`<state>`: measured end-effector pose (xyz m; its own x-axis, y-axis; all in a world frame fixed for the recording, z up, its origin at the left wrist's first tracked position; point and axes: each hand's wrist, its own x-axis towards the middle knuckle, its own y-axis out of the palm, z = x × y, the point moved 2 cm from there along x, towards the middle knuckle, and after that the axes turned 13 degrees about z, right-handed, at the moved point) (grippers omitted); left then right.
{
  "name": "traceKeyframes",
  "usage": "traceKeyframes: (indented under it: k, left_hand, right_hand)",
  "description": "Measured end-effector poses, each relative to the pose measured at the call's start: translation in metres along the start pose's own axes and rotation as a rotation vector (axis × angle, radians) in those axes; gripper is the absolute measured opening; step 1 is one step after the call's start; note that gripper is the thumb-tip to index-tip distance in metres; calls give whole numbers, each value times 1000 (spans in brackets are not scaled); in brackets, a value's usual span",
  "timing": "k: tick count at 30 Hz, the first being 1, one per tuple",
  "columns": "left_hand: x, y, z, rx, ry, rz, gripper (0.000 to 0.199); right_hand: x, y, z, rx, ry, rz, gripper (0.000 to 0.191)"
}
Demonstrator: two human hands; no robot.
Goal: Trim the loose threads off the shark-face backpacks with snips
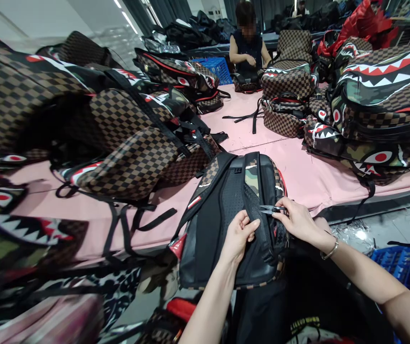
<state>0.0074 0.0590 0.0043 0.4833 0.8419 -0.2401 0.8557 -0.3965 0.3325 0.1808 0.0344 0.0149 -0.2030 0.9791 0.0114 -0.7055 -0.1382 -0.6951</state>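
Note:
A backpack [208, 239] lies with its black padded back and straps facing up, partly over the table's near edge. My right hand [296, 220] grips small thread snips [269, 209], whose pointed blades reach left over a shoulder strap [249, 191]. Just left of the blades, my left hand [239, 235] is closed over the back panel, thumb and fingers curled together. Whatever lies between those fingertips is too small or hidden to make out. Checkered and camouflage cloth shows along the backpack's sides.
Checkered backpacks with shark-mouth prints [133, 162] pile up on the left of the pink table [247, 138]; more stacks [380, 110] stand on the right. Blue crates [405, 267] sit at lower right and behind. A person [249, 48] works across the table.

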Motion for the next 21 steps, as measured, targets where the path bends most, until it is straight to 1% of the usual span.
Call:
traceKeyframes:
  k: [3, 6, 11, 14, 16, 19, 21]
  left_hand:
    - [0, 0, 1, 8, 4, 4, 39]
    - [-1, 0, 1, 11, 0, 10, 39]
    - [0, 2, 0, 28, 3, 42, 39]
    - [1, 6, 0, 47, 17, 72, 40]
    - [1, 9, 0, 55, 23, 81, 42]
    - [1, 13, 2, 72, 29, 82, 44]
    - [1, 13, 4, 92, 30, 82, 45]
  right_hand:
    - [2, 4, -4, 10, 34, -44, 12]
    - [7, 13, -10, 127, 33, -56, 11]
    - [14, 36, -16, 564, -3, -113, 16]
    - [13, 44, -18, 802, -23, -129, 19]
    - [14, 43, -19, 852, -32, -123, 20]
    - [21, 35, -18, 792, -35, -115, 21]
    - [28, 28, -15, 888, -24, -124, 29]
